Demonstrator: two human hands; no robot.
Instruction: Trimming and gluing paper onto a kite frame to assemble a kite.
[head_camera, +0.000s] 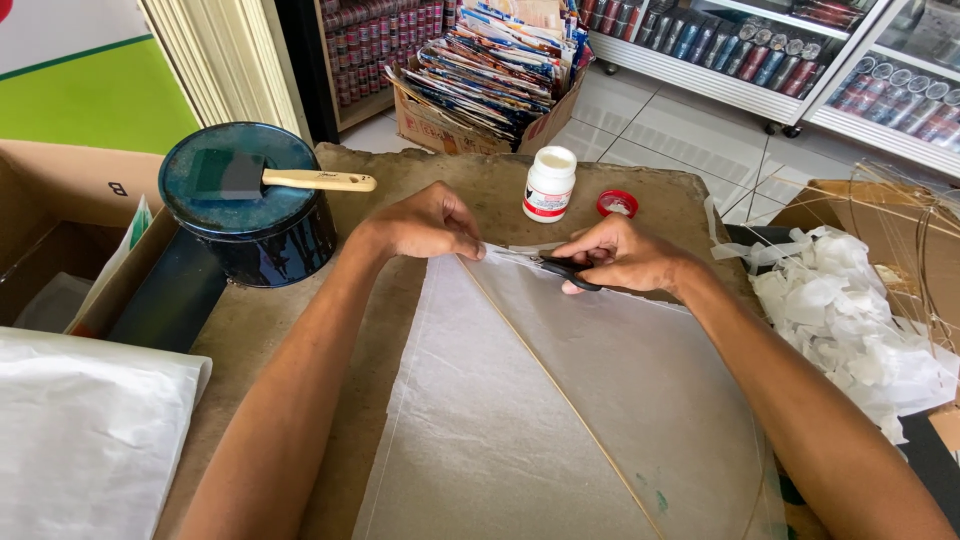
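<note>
A sheet of thin translucent white paper (560, 420) lies on the brown work board (260, 340), with a thin bamboo stick (560, 390) running diagonally across it. My left hand (425, 225) pinches the paper's top corner. My right hand (620, 255) grips black-handled scissors (560, 268) whose blades point left at that same corner, just beside my left fingers.
A dark round tin (255, 215) carries a foam brush with a wooden handle (290, 178). A white glue bottle (549, 184) and its red cap (617, 203) stand behind my hands. Paper scraps (840, 310) pile up at right. Cardboard boxes (60, 200) sit left; a box of magazines (490, 70) beyond.
</note>
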